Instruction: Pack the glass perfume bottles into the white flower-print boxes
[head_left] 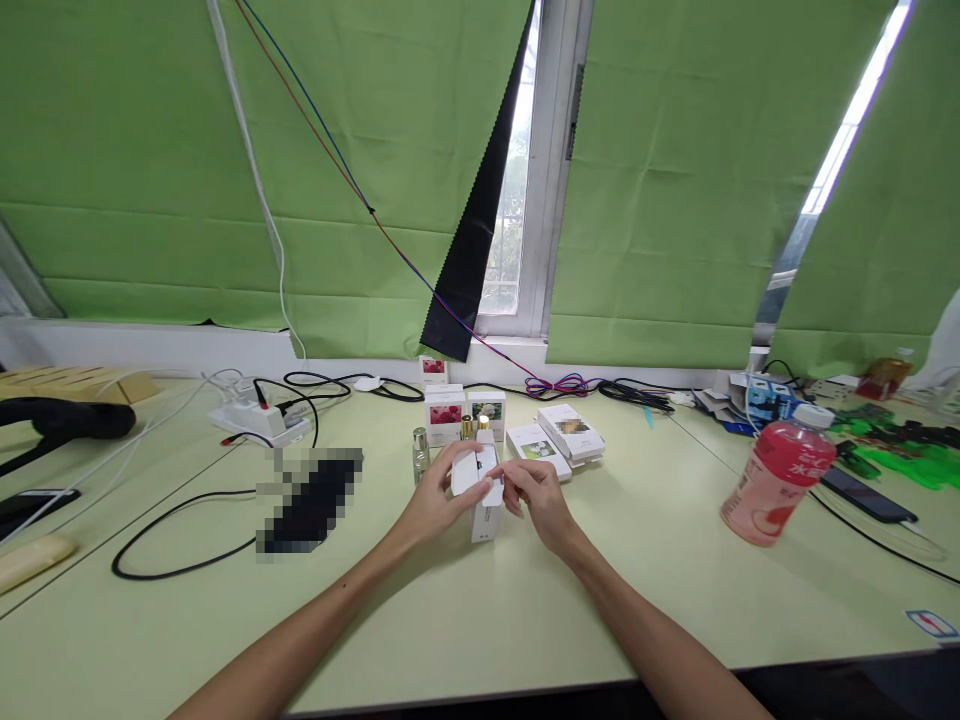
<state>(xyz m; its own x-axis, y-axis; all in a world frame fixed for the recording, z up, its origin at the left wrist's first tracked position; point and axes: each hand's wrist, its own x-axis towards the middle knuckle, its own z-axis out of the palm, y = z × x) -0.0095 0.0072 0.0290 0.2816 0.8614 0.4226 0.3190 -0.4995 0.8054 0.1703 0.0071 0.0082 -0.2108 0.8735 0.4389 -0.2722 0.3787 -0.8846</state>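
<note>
White box (pixel 485 522) mid-worktop (pixel 450 640), btwn front & back edges, flaps open. Prob. light, thin card, crushable; best held low by its sides. L hand (pixel 436 495) grips it near top; R hand (pixel 541 495) fingers narrow at flap, can't tell if pinching. Gold-capped bottle (pixel 484 423) & upright cartons (pixel 445 417) crowd behind, twd back edge; pink bottle (pixel 780 480) well apart, twd right edge.

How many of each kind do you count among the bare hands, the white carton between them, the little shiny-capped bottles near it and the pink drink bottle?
Hands (left hand, right hand): 2
White carton: 1
Shiny-capped small bottles visible: 3
Pink drink bottle: 1
Total: 7
</note>
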